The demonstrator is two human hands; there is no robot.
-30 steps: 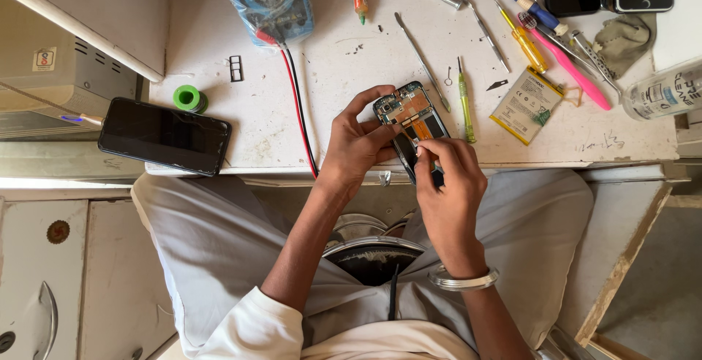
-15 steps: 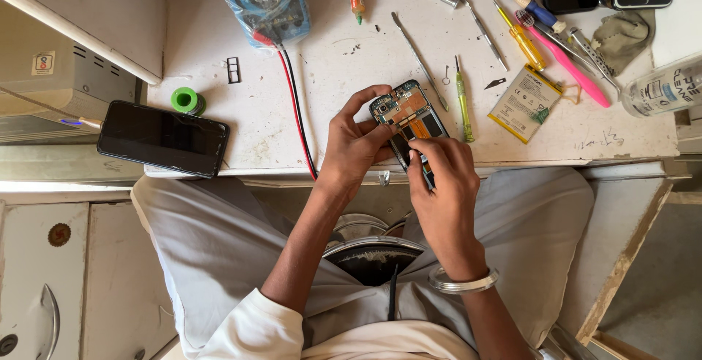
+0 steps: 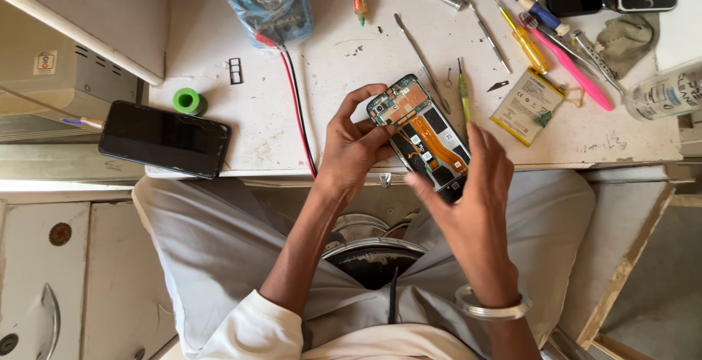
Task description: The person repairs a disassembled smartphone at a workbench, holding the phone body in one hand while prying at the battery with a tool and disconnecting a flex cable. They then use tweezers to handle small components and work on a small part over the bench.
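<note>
Both hands meet over the near edge of the white surface, around an opened phone with its back cover off. Seen from the phone, the surface spreads behind and to both sides, a dark intact phone lies well off on the left-hand side at the surface's near edge, a loose battery lies near on the right-hand side, and a green-handled tool sits just beside its far right corner. The left hand is closed on the phone, thumb and fingers pinching its left edge and far end, holding it tilted. The right hand is loosely open, fingers spread at the phone's near right corner; whether they touch it I cannot tell. The phone looks light and stiff, but fragile inside: the orange flat cable and bare circuit board should be left alone, so the frame edges seem the safe place to grip.
</note>
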